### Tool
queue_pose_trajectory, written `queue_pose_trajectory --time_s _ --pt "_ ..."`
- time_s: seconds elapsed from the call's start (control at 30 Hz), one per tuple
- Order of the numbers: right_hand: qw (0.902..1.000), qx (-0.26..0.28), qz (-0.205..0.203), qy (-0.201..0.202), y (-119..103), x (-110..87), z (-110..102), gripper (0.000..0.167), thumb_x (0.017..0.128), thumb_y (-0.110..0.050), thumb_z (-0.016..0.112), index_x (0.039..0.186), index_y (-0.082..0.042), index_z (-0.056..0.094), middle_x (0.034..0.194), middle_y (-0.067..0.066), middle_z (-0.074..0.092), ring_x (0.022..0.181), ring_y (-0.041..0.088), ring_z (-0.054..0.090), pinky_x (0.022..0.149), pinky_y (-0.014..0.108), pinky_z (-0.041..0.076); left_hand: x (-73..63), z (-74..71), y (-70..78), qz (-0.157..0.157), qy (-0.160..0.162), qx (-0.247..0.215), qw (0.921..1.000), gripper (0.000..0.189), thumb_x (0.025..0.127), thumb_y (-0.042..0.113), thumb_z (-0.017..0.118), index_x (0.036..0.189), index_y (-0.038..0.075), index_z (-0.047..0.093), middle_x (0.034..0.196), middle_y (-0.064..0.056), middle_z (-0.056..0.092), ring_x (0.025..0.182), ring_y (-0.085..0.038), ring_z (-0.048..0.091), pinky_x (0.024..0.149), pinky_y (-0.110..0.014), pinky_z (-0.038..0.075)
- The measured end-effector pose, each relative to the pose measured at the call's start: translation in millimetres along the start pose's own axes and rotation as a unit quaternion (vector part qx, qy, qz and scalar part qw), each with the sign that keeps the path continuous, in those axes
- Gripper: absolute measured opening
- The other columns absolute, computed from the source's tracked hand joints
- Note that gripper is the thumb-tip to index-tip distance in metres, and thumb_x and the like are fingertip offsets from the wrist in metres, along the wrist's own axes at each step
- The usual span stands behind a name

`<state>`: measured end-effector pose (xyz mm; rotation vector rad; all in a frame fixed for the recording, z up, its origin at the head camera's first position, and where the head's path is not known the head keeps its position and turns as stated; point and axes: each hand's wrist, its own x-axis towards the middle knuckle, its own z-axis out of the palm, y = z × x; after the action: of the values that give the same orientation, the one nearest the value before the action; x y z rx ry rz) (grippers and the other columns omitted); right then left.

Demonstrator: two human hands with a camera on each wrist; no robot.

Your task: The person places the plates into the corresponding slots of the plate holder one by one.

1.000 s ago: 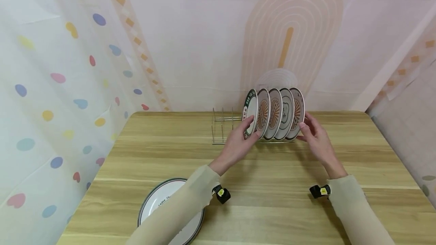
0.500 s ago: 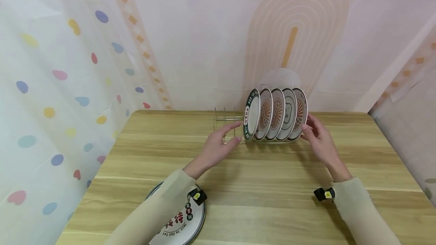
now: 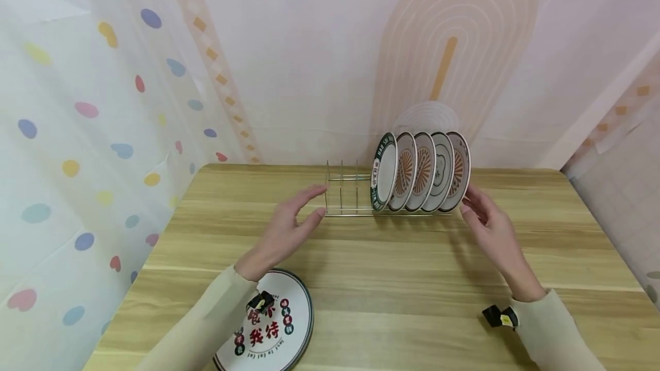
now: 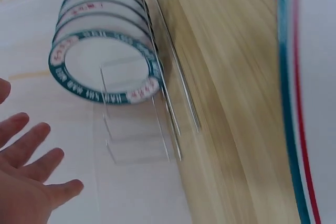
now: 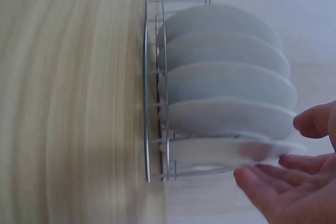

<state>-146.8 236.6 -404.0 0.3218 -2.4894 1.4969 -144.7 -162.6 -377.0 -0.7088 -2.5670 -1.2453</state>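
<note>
Several round patterned plates stand on edge, side by side, in the right part of a wire dish rack [image 3: 350, 212]. The leftmost plate [image 3: 384, 173] has a green lettered rim; the rightmost plate [image 3: 459, 172] bears an orange ray pattern. My left hand [image 3: 283, 228] is left of the rack with thumb and fingers spread, holding nothing; in the left wrist view its fingers [image 4: 39, 169] are fanned out. My right hand [image 3: 492, 231] is beside the rightmost plate, its fingertips [image 5: 252, 179] right at that plate's edge, thumb and fingers relaxed and apart.
A larger white plate [image 3: 294, 302] with red characters and a dark rim lies flat on the wooden table [image 3: 392, 302] at front left, partly under the left sleeve. A patterned curtain [image 3: 289, 62] hangs behind the rack. Bare wire slots show on the rack's left side.
My left hand has let go of the green-rimmed plate and drawn back left, toward the flat plate. My right hand has stayed beside the rightmost plate, easing slightly away.
</note>
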Motion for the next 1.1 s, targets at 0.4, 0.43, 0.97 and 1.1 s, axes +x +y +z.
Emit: queue_pose_trajectory --time_s 0.4,0.43,0.97,1.1 --pt "0.998 -0.019 -0.053 0.029 -22 -31.0 19 0.048 0.101 0.001 0.06 0.148 0.006 0.051 0.155 0.024 0.047 0.142 0.035 0.045 0.105 0.008 0.038 -21.2 -28.7 -24.7 0.062 0.079 0.053 0.9935 0.043 0.099 0.004 0.064 0.142 0.0 0.06 0.144 -0.017 0.061 0.138 -0.041 0.051 0.116 -0.061 0.036" --pt "0.9973 -0.021 -0.063 0.031 -24 -32.7 21 0.048 0.1 0.003 0.061 0.147 0.006 0.051 0.156 0.024 0.047 0.143 0.031 0.045 0.105 0.008 0.038 -22.6 -31.0 -25.9 0.057 0.081 0.056 0.9935 0.043 0.099 0.004 0.064 0.142 0.0 0.06 0.144 -0.016 0.061 0.138 -0.04 0.051 0.115 -0.061 0.037" --pt "0.9906 -0.059 -0.099 -0.074 -57 -54.1 78 0.048 0.101 -0.008 0.065 0.147 -0.004 0.056 0.153 0.013 0.053 0.13 0.036 0.059 0.104 0.054 0.051 -47.8 -54.0 -50.9 0.025 0.112 0.107 0.9876 0.044 0.099 0.004 0.066 0.142 0.001 0.06 0.144 -0.016 0.061 0.136 -0.038 0.055 0.119 -0.031 0.036" --pt "0.9871 -0.039 -0.093 -0.124 -62 -55.9 97 0.045 0.103 -0.015 0.065 0.146 -0.004 0.057 0.147 0.015 0.059 0.127 0.034 0.061 0.103 0.052 0.052 -51.2 -57.6 -54.7 0.022 0.123 0.102 0.9869 0.044 0.099 0.003 0.066 0.142 0.002 0.06 0.144 -0.018 0.061 0.134 -0.039 0.056 0.118 -0.024 0.034"
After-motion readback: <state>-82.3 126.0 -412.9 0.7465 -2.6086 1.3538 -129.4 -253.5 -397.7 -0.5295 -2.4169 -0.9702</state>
